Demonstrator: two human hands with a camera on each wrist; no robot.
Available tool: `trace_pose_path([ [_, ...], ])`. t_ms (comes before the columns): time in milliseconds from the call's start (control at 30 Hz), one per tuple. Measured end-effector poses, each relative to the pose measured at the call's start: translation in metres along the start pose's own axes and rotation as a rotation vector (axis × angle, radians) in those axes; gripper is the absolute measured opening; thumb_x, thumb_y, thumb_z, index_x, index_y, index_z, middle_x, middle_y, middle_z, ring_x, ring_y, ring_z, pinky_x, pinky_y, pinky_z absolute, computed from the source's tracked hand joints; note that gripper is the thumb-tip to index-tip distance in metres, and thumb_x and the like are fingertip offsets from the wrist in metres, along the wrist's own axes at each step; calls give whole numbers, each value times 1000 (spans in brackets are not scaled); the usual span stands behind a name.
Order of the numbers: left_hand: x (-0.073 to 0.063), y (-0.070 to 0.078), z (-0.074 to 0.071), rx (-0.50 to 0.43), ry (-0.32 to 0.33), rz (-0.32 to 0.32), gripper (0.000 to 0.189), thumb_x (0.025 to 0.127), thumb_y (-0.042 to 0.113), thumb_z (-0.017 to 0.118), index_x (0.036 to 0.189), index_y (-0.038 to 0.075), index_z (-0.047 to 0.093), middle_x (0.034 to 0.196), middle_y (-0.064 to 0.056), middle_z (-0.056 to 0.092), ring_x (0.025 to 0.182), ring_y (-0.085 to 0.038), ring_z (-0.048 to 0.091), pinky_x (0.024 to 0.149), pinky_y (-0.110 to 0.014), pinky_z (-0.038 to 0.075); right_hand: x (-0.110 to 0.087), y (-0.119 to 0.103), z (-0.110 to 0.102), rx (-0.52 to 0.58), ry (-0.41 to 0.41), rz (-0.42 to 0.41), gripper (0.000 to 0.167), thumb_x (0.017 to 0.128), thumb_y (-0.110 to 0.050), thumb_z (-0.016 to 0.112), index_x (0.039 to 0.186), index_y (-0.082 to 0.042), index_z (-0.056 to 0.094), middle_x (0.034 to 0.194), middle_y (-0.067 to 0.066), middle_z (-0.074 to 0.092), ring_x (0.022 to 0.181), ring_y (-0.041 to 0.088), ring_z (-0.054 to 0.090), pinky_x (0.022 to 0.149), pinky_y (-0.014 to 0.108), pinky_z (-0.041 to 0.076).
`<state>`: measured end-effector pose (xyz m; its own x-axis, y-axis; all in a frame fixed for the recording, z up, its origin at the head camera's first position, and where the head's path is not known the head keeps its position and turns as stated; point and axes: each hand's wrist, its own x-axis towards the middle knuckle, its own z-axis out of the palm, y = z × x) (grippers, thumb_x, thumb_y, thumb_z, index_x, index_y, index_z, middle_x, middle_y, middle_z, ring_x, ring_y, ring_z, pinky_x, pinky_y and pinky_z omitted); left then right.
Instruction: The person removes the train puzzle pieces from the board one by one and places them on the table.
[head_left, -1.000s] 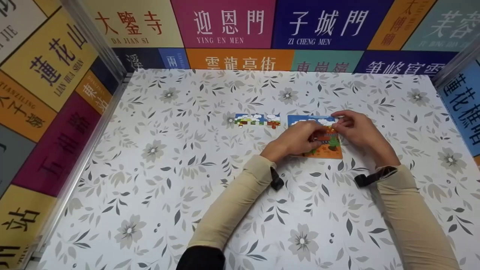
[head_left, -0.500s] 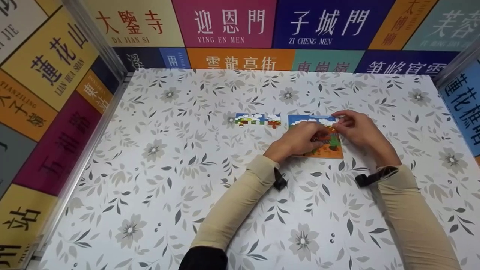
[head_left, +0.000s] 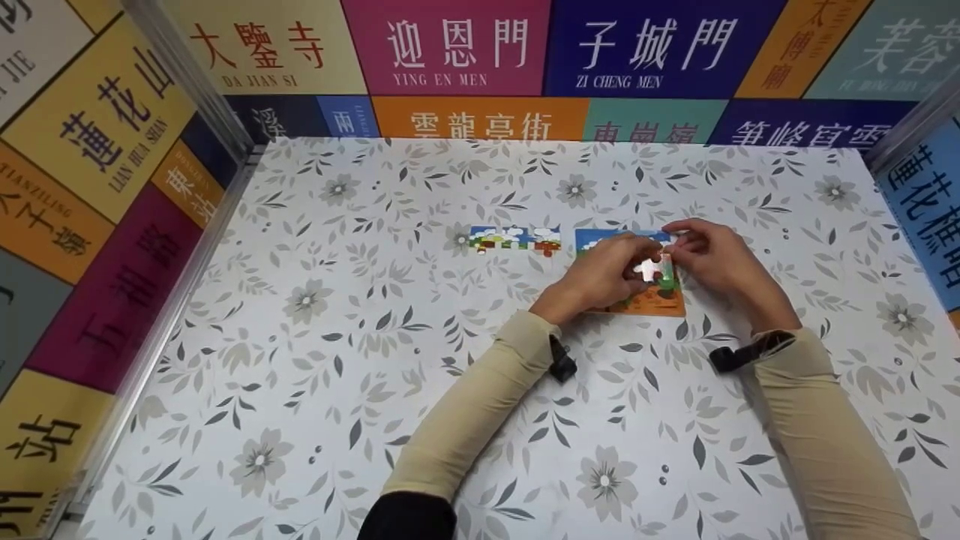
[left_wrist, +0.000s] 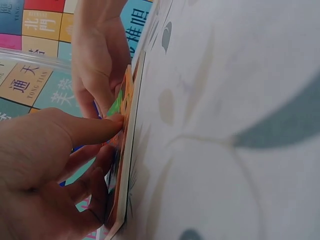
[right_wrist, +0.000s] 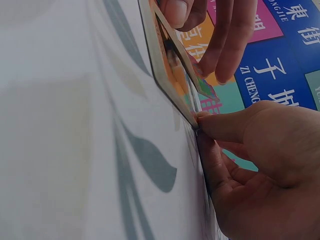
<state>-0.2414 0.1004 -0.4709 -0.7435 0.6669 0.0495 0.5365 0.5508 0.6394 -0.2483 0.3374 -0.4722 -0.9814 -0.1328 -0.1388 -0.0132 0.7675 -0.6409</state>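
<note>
In the head view, a picture jigsaw puzzle board [head_left: 645, 305], blue at the top and orange below, lies on the table. My left hand [head_left: 600, 270] is over its middle and pinches a jigsaw piece [head_left: 651, 271], which stands tilted and shines with glare. The right wrist view shows that piece raised at an angle above the board, the left thumb [right_wrist: 176, 12] on it. At the board's upper right corner, my right hand [head_left: 709, 256] grips the edge between thumb [right_wrist: 220, 125] and fingers. The left hand hides much of the picture.
Left of the board lie joined jigsaw pieces [head_left: 499, 238] with clouds and houses, and another jigsaw piece [head_left: 546, 241] beside them. The floral-patterned table [head_left: 300, 390] meets colourful lettered panels [head_left: 450, 49] at the back and sides.
The left fingers have risen slightly, and the jigsaw piece under them is now tilted up, catching the light. My right hand has stayed at the board's corner.
</note>
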Motion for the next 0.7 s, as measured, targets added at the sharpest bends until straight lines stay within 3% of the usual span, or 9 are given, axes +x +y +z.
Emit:
trace_pose_path([
  [133, 0, 1, 0, 30, 3, -13, 59, 102, 24, 77, 157, 18, 57, 137, 0, 65, 115, -11, 61, 99, -25, 52, 0, 1, 0, 3, -3, -2, 46, 109, -23, 67, 153, -13, 60, 128, 22, 70, 118, 33, 68, 91, 24, 47],
  [400, 0, 1, 1, 56, -2, -18, 49, 103, 25, 76, 150, 22, 66, 140, 2, 62, 115, -10, 58, 97, -24, 51, 1, 0, -1, 8, -25, 12, 47, 110, -23, 66, 155, -14, 57, 131, 23, 68, 123, 36, 68, 101, 41, 48],
  [500, 1, 1, 1, 53, -8, -33, 45, 103, 27, 76, 147, 23, 68, 137, 3, 62, 113, -9, 57, 94, -24, 51, 1, 1, -1, 7, -28, 14, 48, 110, -26, 66, 155, -14, 57, 131, 23, 68, 123, 36, 68, 100, 39, 49],
  [700, 0, 1, 3, 76, 11, -52, 48, 102, 33, 78, 148, 25, 67, 137, 4, 61, 112, -7, 57, 91, -23, 52, 0, 1, -1, 6, -10, -4, 47, 109, -26, 67, 154, -13, 59, 128, 21, 70, 113, 26, 69, 91, 23, 48],
])
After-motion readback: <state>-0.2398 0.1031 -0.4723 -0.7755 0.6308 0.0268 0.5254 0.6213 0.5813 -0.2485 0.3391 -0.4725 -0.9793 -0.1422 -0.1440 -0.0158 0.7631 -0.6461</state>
